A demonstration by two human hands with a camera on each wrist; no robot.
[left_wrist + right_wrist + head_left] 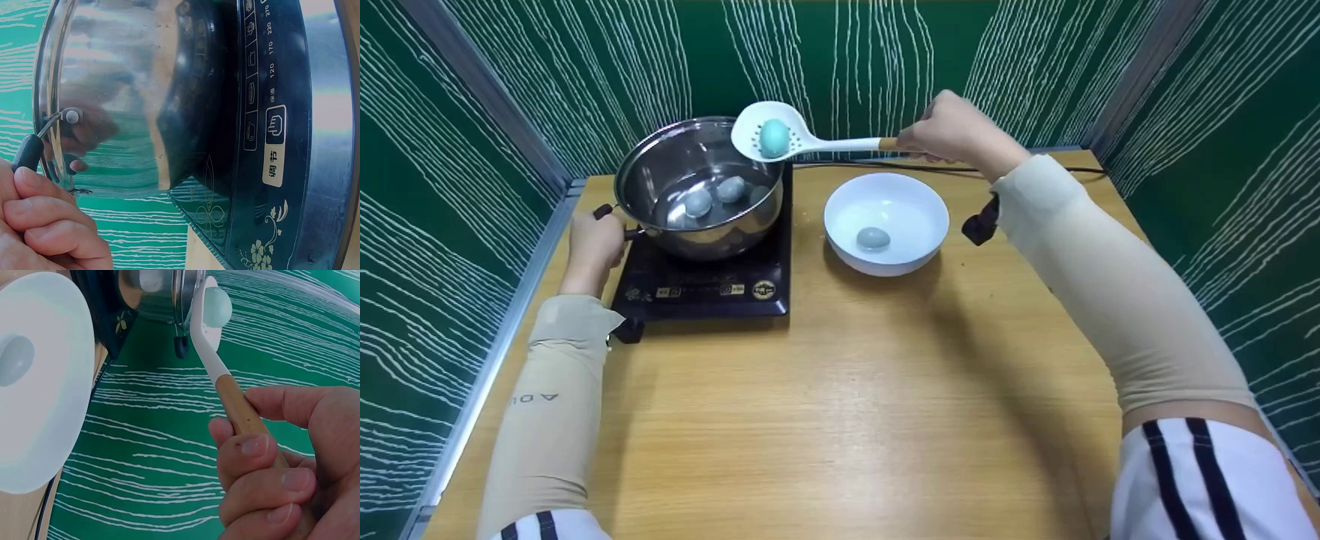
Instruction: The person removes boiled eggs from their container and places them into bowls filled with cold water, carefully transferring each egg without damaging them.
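Note:
My right hand point(949, 131) grips the wooden handle point(242, 405) of a white slotted spoon point(750, 127). One pale blue-green egg point(775, 139) lies in the spoon's bowl, which is raised at the right rim of a steel pot point(720, 241). With curled fingers my left hand point(594, 244) holds the pot's black side handle point(28, 153). Several eggs point(730, 189) lie inside the pot. To its right stands a white bowl point(919, 221) with one egg point(873, 238) at the bottom.
Beneath the pot is a black induction cooker point(712, 296), on the left of the wooden table point(840, 420). A black cable point(1020, 168) runs along the table's back edge. Green panels point(870, 67) with white streaks enclose the back and sides.

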